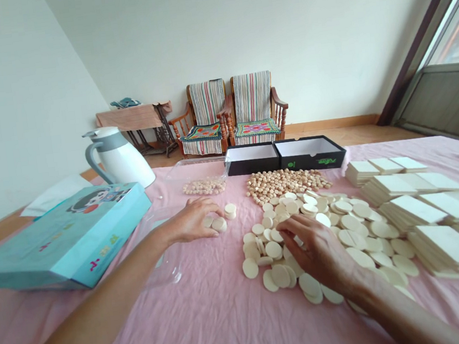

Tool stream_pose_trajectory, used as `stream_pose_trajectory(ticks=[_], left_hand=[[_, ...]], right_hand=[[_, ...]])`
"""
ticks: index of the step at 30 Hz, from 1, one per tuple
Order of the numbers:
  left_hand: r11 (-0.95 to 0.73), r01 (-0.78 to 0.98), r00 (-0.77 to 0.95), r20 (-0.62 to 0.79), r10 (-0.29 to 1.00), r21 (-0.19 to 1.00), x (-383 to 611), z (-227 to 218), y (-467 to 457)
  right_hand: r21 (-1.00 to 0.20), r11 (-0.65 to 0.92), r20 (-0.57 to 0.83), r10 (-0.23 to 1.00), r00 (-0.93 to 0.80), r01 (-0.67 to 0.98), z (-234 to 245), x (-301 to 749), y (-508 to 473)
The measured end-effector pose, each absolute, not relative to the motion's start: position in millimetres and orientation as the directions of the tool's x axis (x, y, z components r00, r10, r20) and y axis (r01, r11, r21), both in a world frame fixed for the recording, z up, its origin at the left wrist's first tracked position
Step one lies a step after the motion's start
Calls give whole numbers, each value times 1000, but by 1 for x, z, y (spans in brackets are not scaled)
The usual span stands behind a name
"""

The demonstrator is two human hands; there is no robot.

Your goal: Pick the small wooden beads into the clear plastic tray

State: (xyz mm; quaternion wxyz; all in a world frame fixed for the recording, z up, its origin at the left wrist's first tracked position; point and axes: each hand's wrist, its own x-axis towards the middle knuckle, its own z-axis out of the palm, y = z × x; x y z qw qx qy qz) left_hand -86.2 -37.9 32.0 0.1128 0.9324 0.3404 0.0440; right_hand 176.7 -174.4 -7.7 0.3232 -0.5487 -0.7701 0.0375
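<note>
**Left hand (200, 219) and right hand (317, 244) among cream discs (275, 250)**

On a pink-clothed desk (214, 319), the left hand's fingers curve, parted, around 2 of 3 small stacks of thin round discs; whether they grip cannot be told. The right hand's fingers bend over a loose heap too many to count, any hold hidden. Beyond: 2 open black boxes (253, 166), 1 white-and-grey jug (126, 163).
</note>
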Motion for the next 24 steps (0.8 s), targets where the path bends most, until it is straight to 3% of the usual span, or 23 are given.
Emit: stream_pose_trajectory(ticks=[14,18,21,24], left_hand=[[-704,661,734,-28,679,261,-77,23,-30],[-698,674,703,79,707,243,-76,30,-33],[-727,578,729,165,664,371,-65,37,-48],[-745,439,808,142,572,502,-47,36,-69]], right_hand=[[-423,396,461,868,-182,815,-10,180,-173],[-429,377,475,867,-149,821,-9,183,-172],[-431,363,478,868,-132,826,-8,184,-171],[-427,370,482,865,-139,825,-7,184,-172]])
